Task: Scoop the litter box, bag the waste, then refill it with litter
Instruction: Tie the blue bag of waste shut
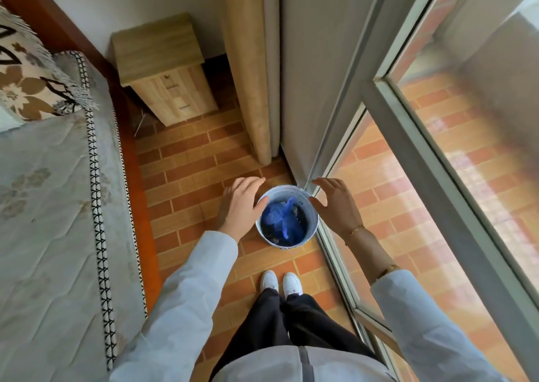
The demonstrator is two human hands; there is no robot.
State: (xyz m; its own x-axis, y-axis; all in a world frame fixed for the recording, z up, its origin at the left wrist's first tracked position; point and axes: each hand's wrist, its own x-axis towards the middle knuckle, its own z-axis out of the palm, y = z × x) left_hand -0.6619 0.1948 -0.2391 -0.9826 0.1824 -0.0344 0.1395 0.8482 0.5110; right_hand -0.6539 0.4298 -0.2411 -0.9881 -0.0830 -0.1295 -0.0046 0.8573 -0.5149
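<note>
A small round white bin (312, 224) stands on the tiled floor just ahead of my white shoes. Inside it lies a knotted blue plastic bag (281, 222). My left hand (240, 203) hovers at the bin's left side, fingers spread and relaxed, thumb close to the rim. My right hand (337, 203) is held at the bin's right side, fingers loosely extended above the rim. Neither hand holds anything. No litter box, scoop or litter is in view.
A bed (52, 206) with a quilted cover fills the left side. A wooden bedside cabinet (166, 72) stands at the back by a beige curtain (248, 69). A glass sliding door with a metal frame (408, 136) runs along the right, close to the bin.
</note>
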